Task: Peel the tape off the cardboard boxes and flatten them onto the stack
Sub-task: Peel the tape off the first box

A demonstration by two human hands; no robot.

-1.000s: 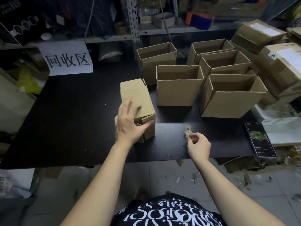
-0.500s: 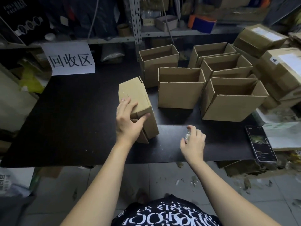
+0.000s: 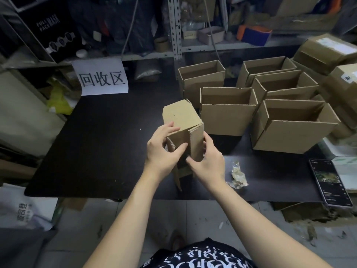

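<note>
Small box at table centre, toward the near edge, tipped so one flapped end faces the person. The flaps on that end meet at a seam, and one loose flap hangs below the hands. Can't tell if the box rests on the table or is lifted off it. Left hand grips the box's left near corner, fingers wrapped on the left side, thumb laid across the front flap. Right hand grips the right side, fingers curled round behind the edge, thumb at the lower front by the seam. Both hands hold the same box. Crumpled tape wad lies on the table just right of the right hand, apart from it. Phone, screen lit, sits at the table's near right corner. Behind the small box stand open boxes, tops up: middle one just beside it, large one to the right, three more at the back. Closed cartons are piled at far right. White paper sign with printed characters leans at the back left of the table. Cluttered shelving behind.
</note>
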